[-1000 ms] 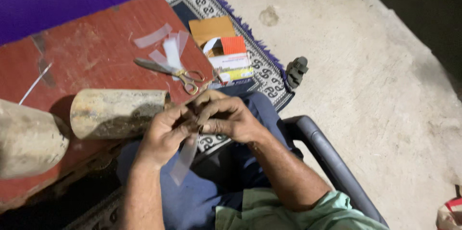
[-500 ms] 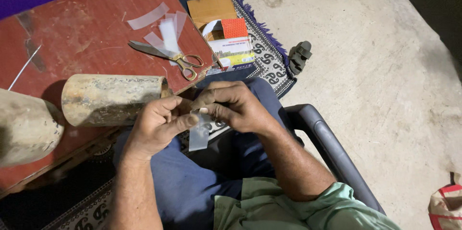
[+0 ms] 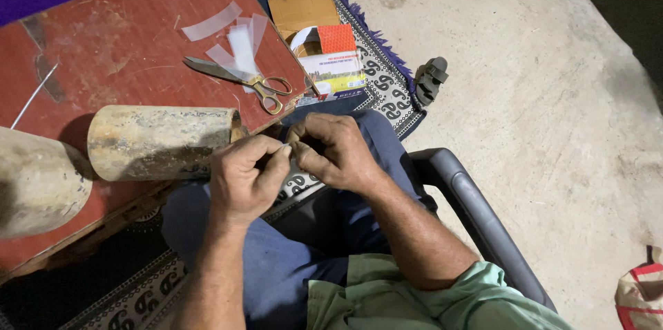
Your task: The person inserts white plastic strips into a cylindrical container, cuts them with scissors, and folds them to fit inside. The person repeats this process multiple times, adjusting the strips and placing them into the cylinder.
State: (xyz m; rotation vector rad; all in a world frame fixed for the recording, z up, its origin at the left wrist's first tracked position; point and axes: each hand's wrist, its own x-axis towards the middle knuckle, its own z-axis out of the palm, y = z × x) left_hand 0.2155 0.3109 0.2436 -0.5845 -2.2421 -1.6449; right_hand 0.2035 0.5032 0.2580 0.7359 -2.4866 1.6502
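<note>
Both my hands meet over my lap, just off the red table's [image 3: 124,40] front edge. My left hand [image 3: 243,179] and my right hand [image 3: 333,154] pinch a small pale clear strip [image 3: 286,147] between fingertips; most of it is hidden by the fingers. A weathered tan cylinder [image 3: 159,140] lies on its side on the table right beside my left hand. Scissors [image 3: 238,76] with gold handles lie further back on the table, next to several cut clear strips [image 3: 233,34].
A second, larger tan cylinder [image 3: 34,181] sits at the table's left end, with a thin rod [image 3: 31,95] behind it. An open cardboard box [image 3: 319,36] lies on a patterned rug [image 3: 387,91]. A dark sandal [image 3: 429,80] rests on the concrete floor. The chair arm [image 3: 469,205] is at my right.
The clear strip that hung down below my hands is now drawn up between my fingers. My hands have closed in on each other.
</note>
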